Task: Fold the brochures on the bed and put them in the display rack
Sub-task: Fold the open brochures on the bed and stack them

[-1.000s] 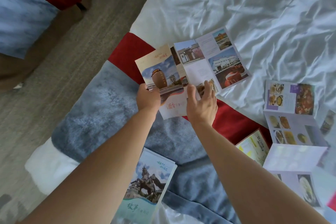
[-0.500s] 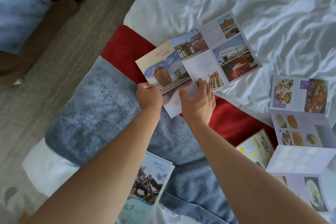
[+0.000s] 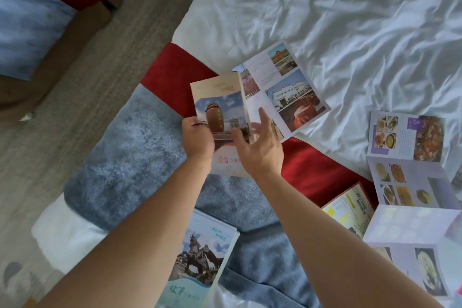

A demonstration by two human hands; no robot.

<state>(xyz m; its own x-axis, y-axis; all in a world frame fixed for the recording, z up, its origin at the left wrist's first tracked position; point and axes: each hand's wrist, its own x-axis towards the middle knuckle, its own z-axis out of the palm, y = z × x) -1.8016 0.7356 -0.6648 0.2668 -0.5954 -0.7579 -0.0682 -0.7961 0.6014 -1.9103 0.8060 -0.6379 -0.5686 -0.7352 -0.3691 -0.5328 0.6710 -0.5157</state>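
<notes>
A glossy paper brochure with a large brown jar on its cover is standing half folded above the bed's red and blue-grey runner, its inner panels lying on the rumpled white sheet. The left hand is pinching the cover's near edge; the right hand is hovering open, fingers spread, beside it. Unfolded food brochures are lying to the right, a horse-statue leaflet nearer.

Beyond my rumpled white bedsheet lies grey-brown woven carpet; a brown upholstered seat fills the upper-left corner.
</notes>
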